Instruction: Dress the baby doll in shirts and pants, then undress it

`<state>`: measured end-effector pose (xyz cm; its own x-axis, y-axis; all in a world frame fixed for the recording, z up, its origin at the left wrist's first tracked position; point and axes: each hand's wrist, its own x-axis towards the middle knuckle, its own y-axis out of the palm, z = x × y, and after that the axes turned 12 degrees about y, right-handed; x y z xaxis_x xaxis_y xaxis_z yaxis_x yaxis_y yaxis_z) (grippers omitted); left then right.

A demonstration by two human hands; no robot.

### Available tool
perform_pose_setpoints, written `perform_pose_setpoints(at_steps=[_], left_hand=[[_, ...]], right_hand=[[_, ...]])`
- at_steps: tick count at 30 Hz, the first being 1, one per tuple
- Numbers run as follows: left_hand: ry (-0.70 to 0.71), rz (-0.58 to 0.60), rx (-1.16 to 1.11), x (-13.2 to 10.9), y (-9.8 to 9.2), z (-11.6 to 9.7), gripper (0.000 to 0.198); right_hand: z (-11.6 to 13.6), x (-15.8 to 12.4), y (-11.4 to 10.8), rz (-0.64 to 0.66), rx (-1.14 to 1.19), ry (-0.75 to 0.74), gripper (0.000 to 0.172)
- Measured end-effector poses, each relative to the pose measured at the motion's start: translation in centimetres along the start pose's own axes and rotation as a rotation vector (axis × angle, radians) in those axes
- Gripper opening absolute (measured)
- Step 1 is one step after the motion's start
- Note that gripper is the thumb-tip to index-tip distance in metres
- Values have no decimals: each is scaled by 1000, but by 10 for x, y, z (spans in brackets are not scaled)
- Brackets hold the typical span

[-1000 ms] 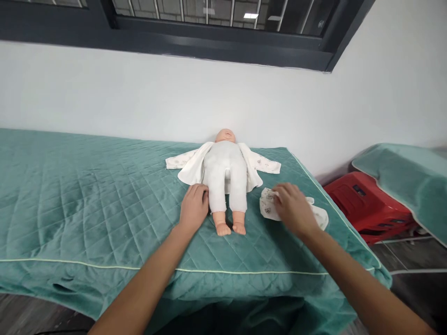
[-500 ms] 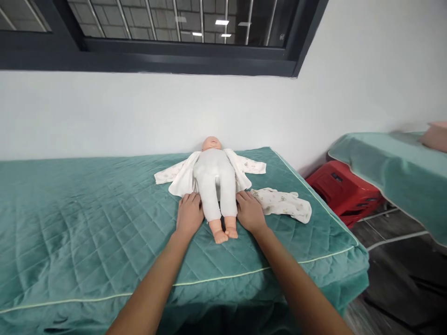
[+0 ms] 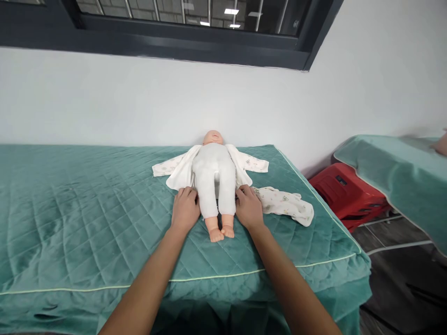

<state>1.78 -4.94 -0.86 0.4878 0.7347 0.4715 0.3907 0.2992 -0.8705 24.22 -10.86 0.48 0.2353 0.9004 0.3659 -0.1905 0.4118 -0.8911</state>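
A baby doll (image 3: 213, 160) lies on its back on the green quilted bed cover, its head near the wall and its bare feet towards me. Its trunk and legs are white cloth. Beneath it a white printed baby shirt (image 3: 181, 174) is spread open, with both sleeves stretched out sideways. My left hand (image 3: 185, 208) is closed at the shirt's lower edge, left of the doll's leg. On the other side my right hand (image 3: 249, 207) is closed on the lower edge too; its fingertips are partly hidden. Right of it lies a folded printed baby garment (image 3: 288, 204).
The green bed cover (image 3: 104, 223) has a piped edge at the front and right. A white wall (image 3: 139, 97) with a dark window frame (image 3: 195, 44) stands behind. To the right are a red plastic stool (image 3: 345, 190) and another green-covered bed (image 3: 401, 172).
The camera view has shifted slightly. My hands stay at the shirt's lower edge, their fingers a little more curled. The doll and the folded garment lie as before.
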Motion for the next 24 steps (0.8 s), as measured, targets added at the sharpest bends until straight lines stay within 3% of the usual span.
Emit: perform_pose_setpoints(at_steps=[3,7,10,12,15,18,21,24], left_hand=[[6,-47,-65,-1,1,2,17],[-12,-152,-176,-2,2,4,16],[-8,-253,-259,-3,0,4,18],[14,-328,-310,-6,-2,3,19],[85,-419,-369,-15,-7,-1,22],[177,-421,-410,-24,-15,-11,24],[244,-301,-401,-26,-27,-24,25],[289,-66,-328,-16,-51,-34,25]], right_hand=[[-2,-3,-1,-50,84,1,26],[-6,-11,-6,-215,216,-8,36],[-11,-16,-11,-300,188,80,34],[-17,-15,-16,-286,140,155,33],[-33,-10,-28,-154,37,201,34],[-51,1,-45,94,-97,168,38],[-58,16,-66,373,-133,73,39],[-45,27,-97,570,26,12,32]])
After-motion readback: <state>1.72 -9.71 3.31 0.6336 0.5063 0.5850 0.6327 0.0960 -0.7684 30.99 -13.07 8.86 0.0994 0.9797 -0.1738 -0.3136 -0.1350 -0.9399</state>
